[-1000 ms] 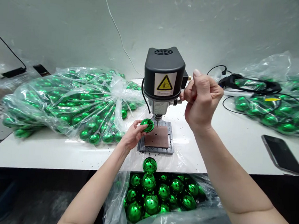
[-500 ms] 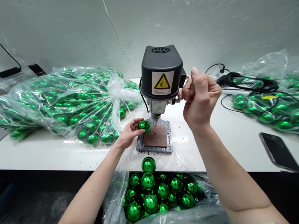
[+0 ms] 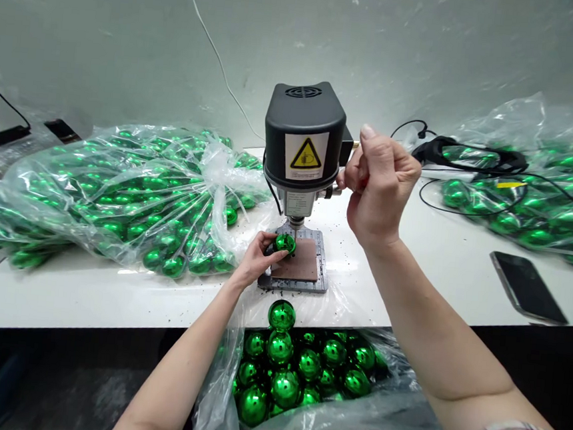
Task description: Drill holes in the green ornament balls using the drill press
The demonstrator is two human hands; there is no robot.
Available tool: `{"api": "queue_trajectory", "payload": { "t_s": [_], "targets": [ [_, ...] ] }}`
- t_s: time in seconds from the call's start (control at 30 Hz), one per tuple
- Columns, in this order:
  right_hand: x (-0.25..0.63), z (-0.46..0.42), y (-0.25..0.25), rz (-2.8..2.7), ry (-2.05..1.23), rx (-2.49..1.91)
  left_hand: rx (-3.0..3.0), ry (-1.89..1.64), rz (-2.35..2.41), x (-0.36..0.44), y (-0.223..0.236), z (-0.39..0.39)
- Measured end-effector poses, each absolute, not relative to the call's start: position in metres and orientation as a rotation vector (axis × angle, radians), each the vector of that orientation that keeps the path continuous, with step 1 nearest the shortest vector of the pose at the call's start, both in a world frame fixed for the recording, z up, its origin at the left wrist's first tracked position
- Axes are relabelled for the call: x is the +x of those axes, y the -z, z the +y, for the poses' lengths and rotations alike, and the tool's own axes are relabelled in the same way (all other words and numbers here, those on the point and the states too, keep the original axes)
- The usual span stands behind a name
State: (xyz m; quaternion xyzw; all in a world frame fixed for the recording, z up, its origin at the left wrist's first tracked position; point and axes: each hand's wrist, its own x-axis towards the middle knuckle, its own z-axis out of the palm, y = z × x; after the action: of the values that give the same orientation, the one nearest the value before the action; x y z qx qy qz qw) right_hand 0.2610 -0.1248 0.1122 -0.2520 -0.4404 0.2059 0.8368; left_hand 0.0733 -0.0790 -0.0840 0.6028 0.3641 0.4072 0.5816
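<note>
Comparing with the view a second ago: the white table point(image 3: 83, 294) and everything on it are sitting slightly lower and further left in the view, consistent with a small head shift. The big clear bag of green balls point(image 3: 112, 193) is lying well to the left of the left fingers, touching nothing they hold. A second bag of green balls point(image 3: 529, 196) is lying well beyond the right knuckles, with black cables across it. An open bag of green balls point(image 3: 302, 377) is hanging below the table edge, under both wrists.

The black bench drill point(image 3: 302, 146) is standing between the two hands. The right hand point(image 3: 379, 186) is curling in a closed fist around the drill's side lever, which is mostly hidden inside the fingers; the fist is holding about the same place beside the drill head as before.

The left hand point(image 3: 257, 260) is pinching a green ball point(image 3: 285, 243) between thumb and fingertips. Earlier the ball was being held just left of the bit, off the brown plate point(image 3: 302, 267); now it is sitting directly under the drill bit point(image 3: 295, 225), over the plate's near-left corner. Whether the bit is touching the ball cannot be told.

A dark phone point(image 3: 528, 288) is lying flat, well to the right of the right forearm. One loose green ball point(image 3: 282, 314) is resting at the table edge, just below the left fingers.
</note>
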Motion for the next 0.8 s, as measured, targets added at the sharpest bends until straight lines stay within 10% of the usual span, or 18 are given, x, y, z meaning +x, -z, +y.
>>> {"api": "queue_trajectory", "payload": {
  "t_s": [0.8],
  "targets": [
    [0.266, -0.106, -0.133, -0.795, -0.56, -0.697, 1.664, -0.928, 0.896, 0.086, 0.072, -0.086]
  ]
}}
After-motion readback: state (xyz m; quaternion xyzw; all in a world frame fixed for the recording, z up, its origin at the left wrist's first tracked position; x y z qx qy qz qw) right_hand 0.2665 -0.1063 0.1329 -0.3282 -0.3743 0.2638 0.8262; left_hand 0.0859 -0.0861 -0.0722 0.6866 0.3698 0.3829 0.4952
